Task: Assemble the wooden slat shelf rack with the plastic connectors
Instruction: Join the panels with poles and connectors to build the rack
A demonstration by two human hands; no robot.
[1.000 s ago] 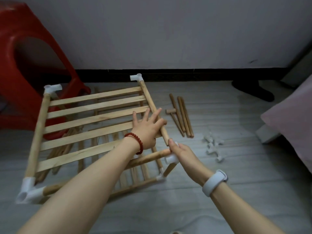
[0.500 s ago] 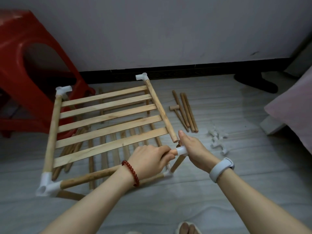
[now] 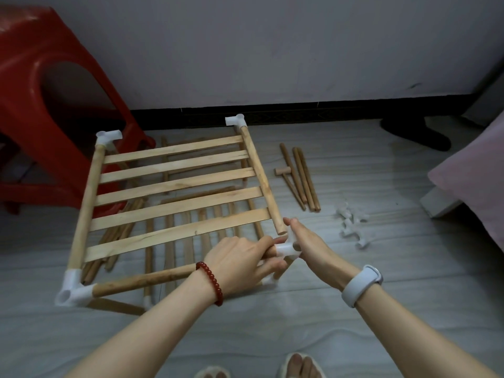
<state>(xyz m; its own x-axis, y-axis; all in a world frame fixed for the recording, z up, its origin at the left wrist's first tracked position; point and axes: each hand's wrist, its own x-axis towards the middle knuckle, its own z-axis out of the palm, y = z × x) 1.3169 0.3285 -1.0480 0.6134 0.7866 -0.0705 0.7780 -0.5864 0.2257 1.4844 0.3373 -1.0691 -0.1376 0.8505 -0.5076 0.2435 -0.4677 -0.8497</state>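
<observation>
Still mid-assembly: upper slat panel [image 3: 174, 192] raised over the floor [image 3: 381, 309] at centre-left, plastic connectors fitted at three corners, at 11 o'clock [image 3: 109, 135], 1 o'clock [image 3: 236, 121] and 7 o'clock [image 3: 73, 291]. Fourth corner, at about 4 o'clock of the panel, not yet joined: bare end of the right side dowel [image 3: 261, 178] hanging just above and beside the loose white connector [image 3: 286, 250]. Left hand [image 3: 240, 264] wrapped round the near front rail [image 3: 147, 281] right at the connector, fingers clamped on rail. Right hand [image 3: 311, 245] at 3 o'clock of that joint, fingers pinched on the connector, thumb raised toward the dowel end. Next move, by judgement: turning the connector's open socket toward the dowel end, lining the two up, then pressing home; a tight fit perhaps calling for the small wooden mallet [image 3: 283, 171] lying at 2 o'clock beside spare dowels [image 3: 302, 178]. Spare connectors [image 3: 351, 223] heaped at 3 o'clock on the floor. No brand, label or readable writing anywhere in view.
</observation>
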